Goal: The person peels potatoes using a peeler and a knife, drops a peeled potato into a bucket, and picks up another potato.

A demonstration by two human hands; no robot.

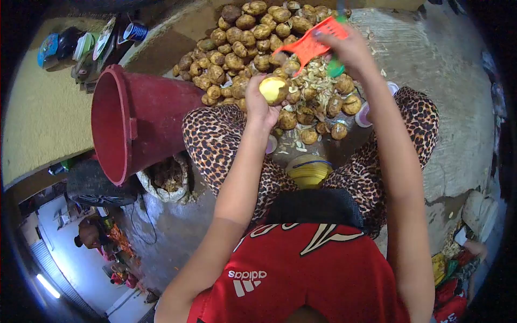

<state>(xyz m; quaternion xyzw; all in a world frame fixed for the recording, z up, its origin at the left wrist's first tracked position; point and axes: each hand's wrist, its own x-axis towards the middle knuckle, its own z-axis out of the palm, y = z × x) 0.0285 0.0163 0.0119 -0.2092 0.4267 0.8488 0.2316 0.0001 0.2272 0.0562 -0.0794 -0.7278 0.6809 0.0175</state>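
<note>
In the head view, the left hand (257, 107), in the upper middle of the frame, is clamped around 1 part-peeled potato (272, 90), with pale yellow flesh showing. Above and to the right of it, the right hand (353, 51) is closed on an orange slotted tool (312, 47), whose lower prong is near the potato; a blurred green object (335, 68) shows just below that hand, and I cannot tell whether it belongs to the tool. A pile of brown potatoes (234, 48) fills the upper middle, with pale peelings (318, 81) at its lower right. At left is a maroon bucket (161, 110), above an open sack (152, 190). A yellow container (309, 172) sits between 2 patterned trouser legs (215, 140) at centre.
</note>
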